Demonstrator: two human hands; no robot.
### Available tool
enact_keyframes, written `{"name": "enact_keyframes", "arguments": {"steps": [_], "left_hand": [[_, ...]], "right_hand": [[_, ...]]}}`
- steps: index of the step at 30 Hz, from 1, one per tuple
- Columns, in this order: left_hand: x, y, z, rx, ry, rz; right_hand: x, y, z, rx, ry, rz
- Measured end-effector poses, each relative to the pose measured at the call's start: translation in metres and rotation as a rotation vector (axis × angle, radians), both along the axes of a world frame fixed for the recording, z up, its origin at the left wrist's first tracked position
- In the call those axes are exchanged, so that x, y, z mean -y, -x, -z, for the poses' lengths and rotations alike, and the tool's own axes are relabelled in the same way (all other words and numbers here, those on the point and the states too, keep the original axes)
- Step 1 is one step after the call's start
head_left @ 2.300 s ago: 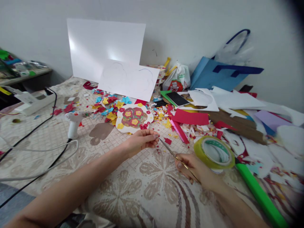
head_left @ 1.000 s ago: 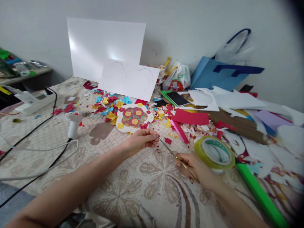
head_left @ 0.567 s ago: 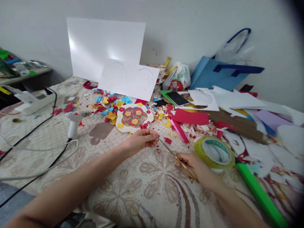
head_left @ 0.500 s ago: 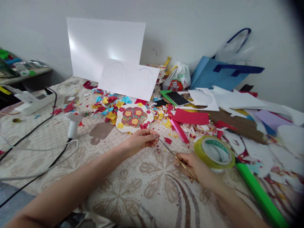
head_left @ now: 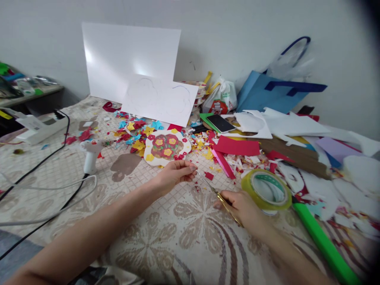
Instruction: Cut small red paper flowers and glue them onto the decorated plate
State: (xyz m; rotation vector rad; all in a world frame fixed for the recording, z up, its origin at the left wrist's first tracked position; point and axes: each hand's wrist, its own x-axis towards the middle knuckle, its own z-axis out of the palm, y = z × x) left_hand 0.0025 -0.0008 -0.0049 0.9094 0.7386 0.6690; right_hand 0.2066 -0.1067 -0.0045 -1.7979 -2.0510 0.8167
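My right hand (head_left: 237,204) is closed on a pair of scissors (head_left: 225,203) with gold handles and slim silver blades. The blade tips point up and left, reaching the fingertips of my left hand (head_left: 181,173). Those fingers are pinched together; whatever they hold is too small or too hidden to make out. Just beyond my left hand lies a white scalloped card (head_left: 168,147) decorated with red and yellow paper flowers. A small red paper piece (head_left: 209,175) rests on the cloth near the blades.
A roll of clear yellowish tape (head_left: 266,190) and a green strip (head_left: 323,241) lie right of my right hand. Behind are colored paper scraps, a phone (head_left: 221,123) and red paper (head_left: 237,145). A glue gun (head_left: 90,156) stands left among cables (head_left: 67,198).
The scissors have turned slightly in my right hand, showing more of the gold handles. My left hand keeps its pinch in nearly the same place. The view has shifted a little.
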Motion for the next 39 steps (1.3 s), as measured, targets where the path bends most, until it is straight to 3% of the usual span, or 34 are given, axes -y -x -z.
{"name": "enact_keyframes", "arguments": {"steps": [4,10,16,26,28,32,39], "left_hand": [[-0.002,0.001,-0.002,0.02,-0.011,-0.042],[-0.001,0.001,0.002,0.059,0.018,0.018],[0.002,0.0,0.002,0.068,-0.001,0.054],[0.017,-0.007,0.007,0.023,-0.153,0.125],[0.019,-0.008,0.008,0.002,-0.21,0.13],[0.023,-0.008,0.006,-0.022,-0.304,0.134],[0.025,-0.009,0.003,-0.018,-0.364,0.079]], "right_hand": [[-0.001,-0.001,0.003,0.098,-0.034,0.033],[-0.002,0.002,0.006,0.504,-0.106,0.119],[-0.001,0.003,0.007,0.577,-0.176,0.201],[0.001,-0.001,0.006,0.218,-0.493,0.204],[-0.001,0.002,0.001,0.009,-0.436,0.188],[-0.012,0.015,-0.011,-0.447,-0.116,0.139],[-0.03,0.025,-0.021,-0.6,-0.049,0.164]]}}
